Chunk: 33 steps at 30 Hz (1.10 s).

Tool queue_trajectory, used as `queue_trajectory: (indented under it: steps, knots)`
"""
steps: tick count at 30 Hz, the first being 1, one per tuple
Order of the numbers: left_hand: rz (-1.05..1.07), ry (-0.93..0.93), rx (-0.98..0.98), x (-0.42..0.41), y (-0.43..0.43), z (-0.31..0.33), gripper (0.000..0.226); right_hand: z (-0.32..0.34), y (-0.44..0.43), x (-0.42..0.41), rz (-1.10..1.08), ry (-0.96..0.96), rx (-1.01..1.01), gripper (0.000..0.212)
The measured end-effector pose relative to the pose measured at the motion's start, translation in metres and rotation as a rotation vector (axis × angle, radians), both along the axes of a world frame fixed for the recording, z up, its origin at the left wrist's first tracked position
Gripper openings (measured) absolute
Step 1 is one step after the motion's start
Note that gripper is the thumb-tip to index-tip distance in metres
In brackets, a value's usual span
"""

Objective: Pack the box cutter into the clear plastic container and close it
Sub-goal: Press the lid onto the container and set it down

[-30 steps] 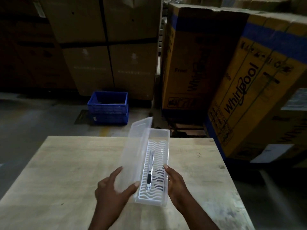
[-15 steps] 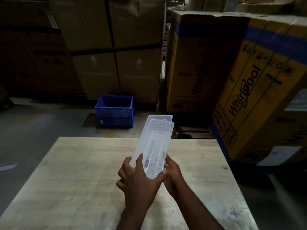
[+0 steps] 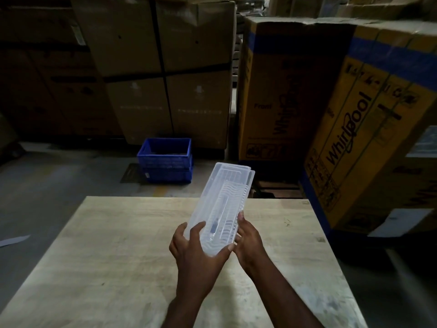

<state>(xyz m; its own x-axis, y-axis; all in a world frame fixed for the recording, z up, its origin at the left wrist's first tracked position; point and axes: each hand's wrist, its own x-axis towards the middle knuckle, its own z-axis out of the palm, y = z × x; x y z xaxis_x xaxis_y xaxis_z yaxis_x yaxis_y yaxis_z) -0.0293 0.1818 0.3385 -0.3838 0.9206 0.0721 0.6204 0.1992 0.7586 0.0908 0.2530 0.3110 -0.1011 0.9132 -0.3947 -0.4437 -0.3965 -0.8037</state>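
Nearest the camera, two bare forearms reach over the pale wooden desk (image 3: 118, 245). The left hand (image 3: 197, 253) wraps the near end of the clear plastic container (image 3: 221, 209), thumb on top of the lid and palm cupping the end — a grip grasping the container. The right hand (image 3: 248, 240) presses against the container's right side, fingers curled along its edge, also grasping it. The container is lifted clear of the desk and tilted, its far end raised and pointing away. Its lid (image 3: 227, 178) lies down over the base, though the far corner looks slightly offset from the rim; whether it is latched cannot be told. Through the hazy plastic the box cutter (image 3: 216, 221) shows as a slim bar lying lengthwise inside, its dark slider toward the near end. Beyond the desk a blue crate (image 3: 165, 159) sits on the concrete floor. Farther back stand tall brown cartons (image 3: 165, 67) and — to the right — yellow Whirlpool cartons (image 3: 354, 126).
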Motion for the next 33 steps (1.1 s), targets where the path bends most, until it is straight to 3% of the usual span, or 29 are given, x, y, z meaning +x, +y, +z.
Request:
queue_trajectory:
  steps: [6,17,21,33]
  knots:
    - [-0.061,-0.082,-0.129,-0.006,0.006,-0.008,0.105,-0.004,0.002,0.006,-0.019,-0.063,-0.001,0.057]
    - [-0.029,-0.025,-0.041,0.007,0.003,-0.001,0.102,-0.005,0.008,0.009,0.008,-0.103,0.012,0.049]
    - [-0.046,-0.051,-0.078,0.009,0.005,0.002,0.103,-0.006,0.008,0.012,0.01,-0.096,0.012,0.061]
    - [-0.066,0.058,-0.084,0.018,0.006,0.007,0.107,-0.005,0.009,0.016,0.027,-0.088,0.031,0.067]
